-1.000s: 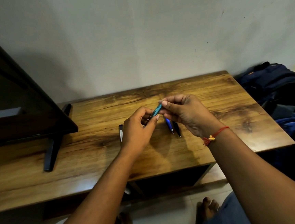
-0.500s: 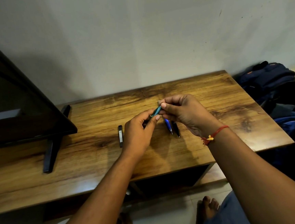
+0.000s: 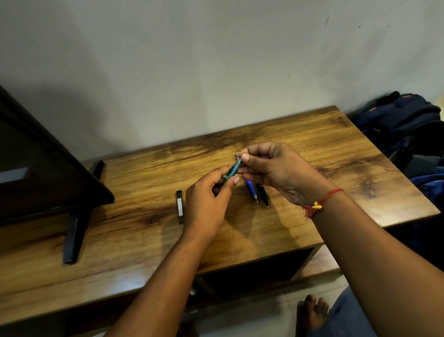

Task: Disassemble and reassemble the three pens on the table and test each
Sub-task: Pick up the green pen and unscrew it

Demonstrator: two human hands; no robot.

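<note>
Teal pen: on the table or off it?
Off it: the teal pen is held tilted above the table, left hand gripping its lower end, right hand pinching its upper end.

Wood-grain table (image 3: 322, 159) glossy; teal pen (image 3: 233, 169) translucent plastic.

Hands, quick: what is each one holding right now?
Left hand: gripping the teal pen by its barrel.
Right hand: pinching the same pen's far end.
</note>
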